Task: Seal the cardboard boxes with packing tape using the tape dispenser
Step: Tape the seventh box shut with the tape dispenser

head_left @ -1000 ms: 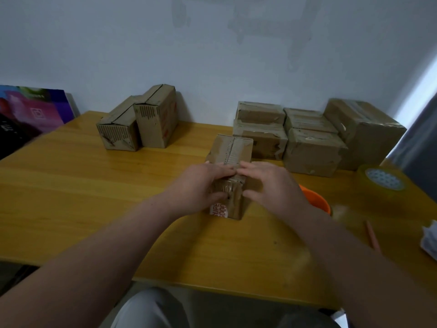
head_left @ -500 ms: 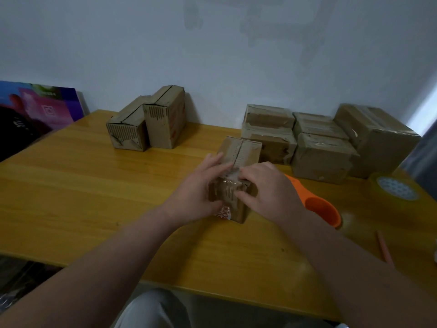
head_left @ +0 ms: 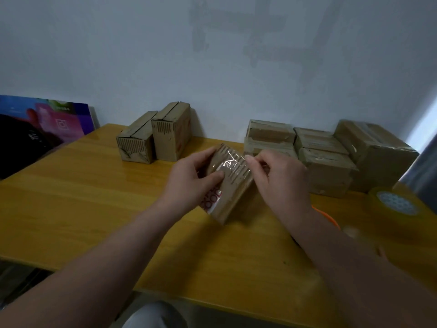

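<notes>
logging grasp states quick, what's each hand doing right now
Left hand: grips the small brown taped cardboard box.
Right hand: pinches the same box's upper right edge.

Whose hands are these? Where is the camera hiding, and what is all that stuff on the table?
There is no machine here, just a person. The camera sits on their head and looks forward and down, so you see their arms reaching out, as if through their own eyes. The left hand and the right hand both hold a small cardboard box, tilted, with shiny clear tape across its end. On the yellow table, two boxes stand at the back left and a pile of boxes at the back right. A tape roll lies at the right. The orange dispenser lies half hidden, and no hand holds it.
</notes>
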